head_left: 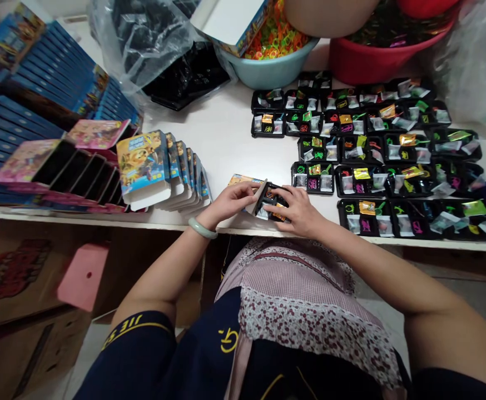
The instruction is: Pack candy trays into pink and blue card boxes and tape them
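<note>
My left hand, with a pale green bangle at the wrist, holds a small box by its raised flap near the table's front edge. Against the open end of that box is a black tray with small wrapped items in it. My right hand lies over the tray, its fingers spread across the top and gripping it. The far part of the box rests on the white table; its inside is hidden.
Filled black trays stand in rows at the right. Open blue-yellow boxes, pink boxes and stacked blue boxes are at the left. Behind are a light blue bowl, a red basin and a plastic bag.
</note>
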The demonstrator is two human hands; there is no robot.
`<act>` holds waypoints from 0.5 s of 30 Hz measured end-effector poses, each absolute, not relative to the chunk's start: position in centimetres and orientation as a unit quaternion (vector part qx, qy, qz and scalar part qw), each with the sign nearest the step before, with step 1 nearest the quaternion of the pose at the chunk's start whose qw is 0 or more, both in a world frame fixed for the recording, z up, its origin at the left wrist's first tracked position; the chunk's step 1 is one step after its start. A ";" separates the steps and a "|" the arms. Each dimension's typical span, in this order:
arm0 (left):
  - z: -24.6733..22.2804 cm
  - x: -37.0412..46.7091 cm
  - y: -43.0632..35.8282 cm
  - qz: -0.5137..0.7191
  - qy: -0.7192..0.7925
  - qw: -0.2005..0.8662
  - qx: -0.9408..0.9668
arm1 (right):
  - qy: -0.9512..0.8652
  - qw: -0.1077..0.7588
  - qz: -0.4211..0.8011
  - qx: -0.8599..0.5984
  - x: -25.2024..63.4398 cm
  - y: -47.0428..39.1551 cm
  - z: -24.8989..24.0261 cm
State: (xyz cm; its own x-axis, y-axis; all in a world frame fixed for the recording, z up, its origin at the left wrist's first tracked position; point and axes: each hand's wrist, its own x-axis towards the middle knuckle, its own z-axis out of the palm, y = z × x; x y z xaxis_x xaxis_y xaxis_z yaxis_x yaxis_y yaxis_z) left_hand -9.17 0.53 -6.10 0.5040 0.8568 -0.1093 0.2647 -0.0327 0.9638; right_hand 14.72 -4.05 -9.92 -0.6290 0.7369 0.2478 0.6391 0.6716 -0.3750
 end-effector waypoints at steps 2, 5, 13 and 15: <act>-6.6 -8.7 0.6 0.270 0.423 0.563 0.657 | -0.881 0.197 0.132 -0.410 14.0 -4.4 -10.5; -7.6 -8.0 0.6 0.276 0.426 0.575 0.642 | -0.865 0.200 0.147 -0.437 13.0 -4.6 -11.2; -8.1 -7.5 0.5 0.260 0.427 0.579 0.644 | -0.865 0.181 0.197 -0.424 13.3 -4.6 -11.3; -8.0 -7.6 0.7 0.254 0.432 0.568 0.652 | -0.871 0.165 0.191 -0.422 13.3 -4.6 -11.1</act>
